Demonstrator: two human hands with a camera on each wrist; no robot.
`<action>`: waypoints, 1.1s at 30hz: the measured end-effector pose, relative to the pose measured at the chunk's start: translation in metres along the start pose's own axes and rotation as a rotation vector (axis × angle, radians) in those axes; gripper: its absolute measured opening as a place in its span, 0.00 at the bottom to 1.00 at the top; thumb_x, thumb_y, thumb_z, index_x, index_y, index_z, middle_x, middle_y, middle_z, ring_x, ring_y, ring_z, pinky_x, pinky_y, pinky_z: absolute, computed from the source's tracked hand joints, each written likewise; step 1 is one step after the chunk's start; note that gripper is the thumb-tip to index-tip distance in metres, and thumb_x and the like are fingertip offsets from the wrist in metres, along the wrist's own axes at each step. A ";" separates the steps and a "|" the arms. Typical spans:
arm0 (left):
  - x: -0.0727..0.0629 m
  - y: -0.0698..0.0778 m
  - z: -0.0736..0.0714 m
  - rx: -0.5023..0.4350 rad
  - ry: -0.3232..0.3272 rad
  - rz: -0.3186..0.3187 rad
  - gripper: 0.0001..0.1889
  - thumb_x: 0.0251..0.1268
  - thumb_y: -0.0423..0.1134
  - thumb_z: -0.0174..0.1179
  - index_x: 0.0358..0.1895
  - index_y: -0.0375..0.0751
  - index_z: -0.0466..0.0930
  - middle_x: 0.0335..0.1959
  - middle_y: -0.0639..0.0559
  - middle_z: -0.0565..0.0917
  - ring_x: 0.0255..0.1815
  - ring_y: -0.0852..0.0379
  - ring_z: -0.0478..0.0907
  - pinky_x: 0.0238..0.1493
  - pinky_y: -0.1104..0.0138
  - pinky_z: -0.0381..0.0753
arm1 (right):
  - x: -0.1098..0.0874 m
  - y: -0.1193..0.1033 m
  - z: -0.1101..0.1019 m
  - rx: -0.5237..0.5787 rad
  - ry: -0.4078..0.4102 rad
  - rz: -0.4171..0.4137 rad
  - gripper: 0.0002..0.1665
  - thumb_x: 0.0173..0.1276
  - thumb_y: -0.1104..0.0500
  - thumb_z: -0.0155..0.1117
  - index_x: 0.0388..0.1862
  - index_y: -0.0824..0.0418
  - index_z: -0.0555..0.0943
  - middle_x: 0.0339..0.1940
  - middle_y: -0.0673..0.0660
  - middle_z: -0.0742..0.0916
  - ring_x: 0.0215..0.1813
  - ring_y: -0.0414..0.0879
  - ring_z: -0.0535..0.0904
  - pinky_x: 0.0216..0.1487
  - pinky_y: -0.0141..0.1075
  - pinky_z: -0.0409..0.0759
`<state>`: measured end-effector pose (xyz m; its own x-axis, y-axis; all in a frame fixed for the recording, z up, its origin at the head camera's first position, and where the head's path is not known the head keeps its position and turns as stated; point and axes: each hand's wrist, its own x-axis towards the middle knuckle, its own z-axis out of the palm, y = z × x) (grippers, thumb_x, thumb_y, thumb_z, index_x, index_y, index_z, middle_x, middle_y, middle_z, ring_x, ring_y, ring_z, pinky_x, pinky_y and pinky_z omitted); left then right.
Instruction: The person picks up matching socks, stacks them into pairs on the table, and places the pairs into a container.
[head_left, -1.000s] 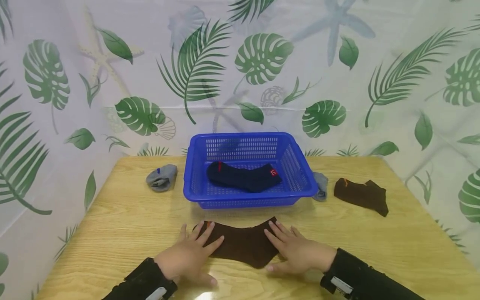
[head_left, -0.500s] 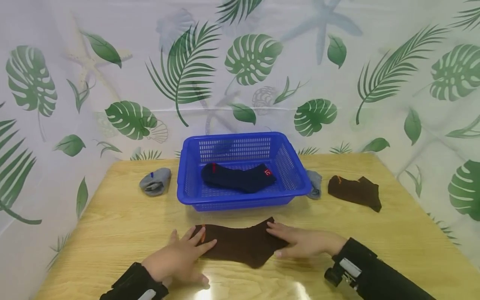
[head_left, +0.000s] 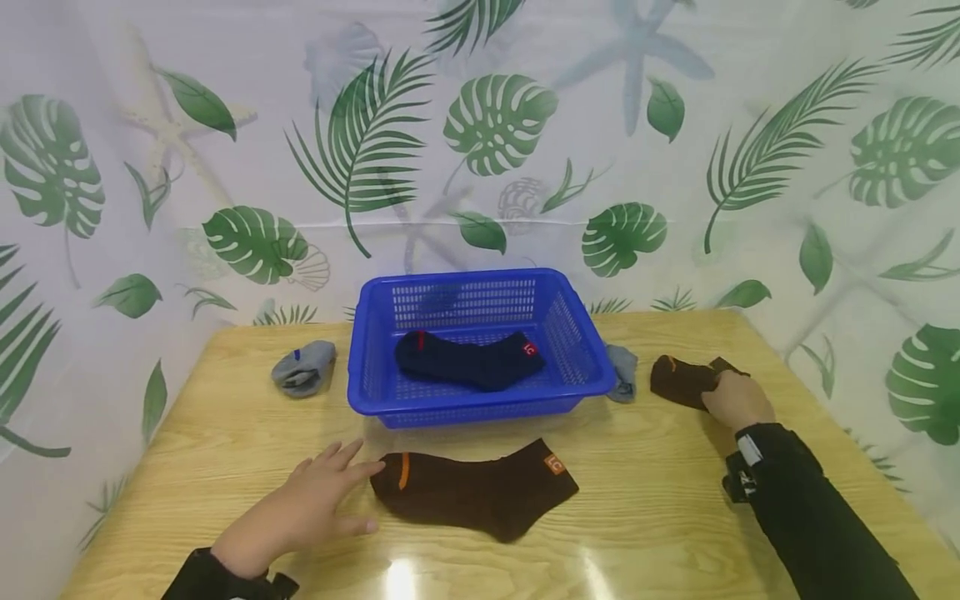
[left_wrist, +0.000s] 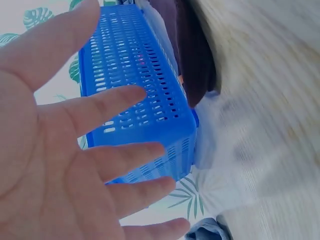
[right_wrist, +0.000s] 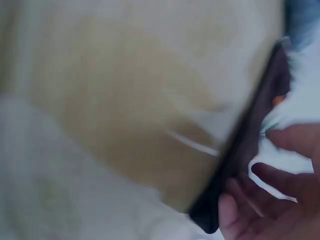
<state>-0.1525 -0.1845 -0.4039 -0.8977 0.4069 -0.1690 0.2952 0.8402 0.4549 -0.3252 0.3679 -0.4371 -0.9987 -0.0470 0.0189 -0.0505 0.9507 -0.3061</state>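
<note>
Right hand [head_left: 738, 402] quit "LC" sock [head_left: 472, 496] for brown twin [head_left: 678, 382]—grip unclear; left hand [head_left: 311, 504] splayed.

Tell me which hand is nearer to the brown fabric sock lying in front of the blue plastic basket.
Left. The left hand is at the toe end of the front brown sock; the right hand is farther right, beyond its cuff, on the other brown sock.
</note>
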 end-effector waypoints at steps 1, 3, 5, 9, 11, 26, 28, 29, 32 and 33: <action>0.000 -0.001 0.000 -0.002 -0.008 -0.002 0.35 0.56 0.54 0.68 0.66 0.40 0.72 0.71 0.28 0.61 0.70 0.24 0.53 0.60 0.28 0.53 | 0.000 0.007 0.002 -0.021 -0.020 0.001 0.19 0.66 0.62 0.54 0.41 0.83 0.76 0.35 0.77 0.81 0.34 0.67 0.79 0.32 0.52 0.77; 0.000 -0.002 0.001 -0.014 -0.033 -0.013 0.34 0.56 0.54 0.68 0.65 0.40 0.74 0.70 0.28 0.62 0.70 0.24 0.55 0.60 0.29 0.54 | -0.001 0.014 0.005 -0.049 -0.058 -0.010 0.18 0.66 0.62 0.57 0.39 0.82 0.76 0.31 0.74 0.81 0.32 0.65 0.79 0.31 0.51 0.77; 0.000 -0.003 0.003 -0.024 -0.054 -0.023 0.34 0.56 0.54 0.68 0.63 0.40 0.75 0.69 0.28 0.64 0.69 0.24 0.56 0.61 0.29 0.54 | -0.002 0.016 0.007 -0.061 -0.084 -0.025 0.15 0.66 0.62 0.58 0.35 0.77 0.76 0.29 0.69 0.81 0.32 0.61 0.79 0.32 0.50 0.77; 0.000 -0.004 0.007 -0.028 -0.068 -0.024 0.33 0.56 0.53 0.68 0.62 0.39 0.76 0.68 0.28 0.65 0.68 0.23 0.57 0.60 0.29 0.55 | -0.005 0.010 0.006 -0.049 -0.128 -0.068 0.10 0.66 0.62 0.59 0.28 0.67 0.74 0.27 0.61 0.80 0.31 0.55 0.77 0.33 0.48 0.75; -0.001 -0.004 0.007 -0.022 -0.060 -0.016 0.33 0.56 0.53 0.68 0.62 0.39 0.76 0.67 0.28 0.66 0.68 0.23 0.58 0.60 0.30 0.55 | -0.007 0.004 0.002 -0.027 -0.133 -0.084 0.09 0.65 0.62 0.61 0.29 0.66 0.75 0.28 0.60 0.81 0.31 0.54 0.77 0.33 0.47 0.75; -0.002 -0.002 0.005 -0.025 -0.033 0.035 0.31 0.58 0.52 0.67 0.61 0.37 0.76 0.66 0.25 0.66 0.66 0.22 0.60 0.61 0.32 0.59 | -0.065 -0.102 -0.086 0.165 0.086 -0.250 0.11 0.72 0.55 0.60 0.39 0.63 0.78 0.37 0.62 0.84 0.42 0.59 0.80 0.39 0.48 0.75; -0.001 -0.001 0.005 -0.026 -0.030 0.048 0.31 0.58 0.52 0.67 0.61 0.37 0.76 0.66 0.25 0.67 0.66 0.22 0.60 0.61 0.33 0.60 | -0.075 -0.123 -0.091 0.203 0.127 -0.322 0.08 0.71 0.58 0.61 0.39 0.62 0.79 0.35 0.58 0.84 0.39 0.53 0.79 0.39 0.44 0.75; -0.001 0.000 0.005 -0.025 -0.024 0.055 0.31 0.58 0.52 0.67 0.61 0.37 0.76 0.66 0.26 0.67 0.66 0.23 0.60 0.61 0.33 0.60 | -0.080 -0.134 -0.092 0.219 0.141 -0.364 0.06 0.70 0.59 0.62 0.38 0.62 0.79 0.33 0.56 0.84 0.37 0.49 0.79 0.38 0.41 0.75; -0.001 0.001 0.005 -0.026 -0.007 0.071 0.30 0.58 0.51 0.67 0.61 0.37 0.76 0.66 0.26 0.67 0.66 0.24 0.61 0.61 0.34 0.61 | -0.092 -0.167 -0.082 0.270 0.149 -0.528 0.02 0.65 0.64 0.66 0.34 0.59 0.80 0.28 0.48 0.82 0.31 0.40 0.76 0.33 0.34 0.76; -0.001 0.002 0.005 -0.026 0.000 0.076 0.30 0.59 0.51 0.67 0.61 0.37 0.76 0.66 0.26 0.67 0.66 0.24 0.61 0.61 0.34 0.61 | -0.094 -0.178 -0.075 0.285 0.136 -0.577 0.03 0.64 0.64 0.67 0.34 0.58 0.80 0.28 0.46 0.82 0.31 0.39 0.76 0.33 0.34 0.77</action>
<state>-0.1498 -0.1818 -0.4071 -0.8729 0.4695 -0.1328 0.3542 0.7970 0.4893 -0.2216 0.2259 -0.3134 -0.8024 -0.4682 0.3700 -0.5957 0.6652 -0.4502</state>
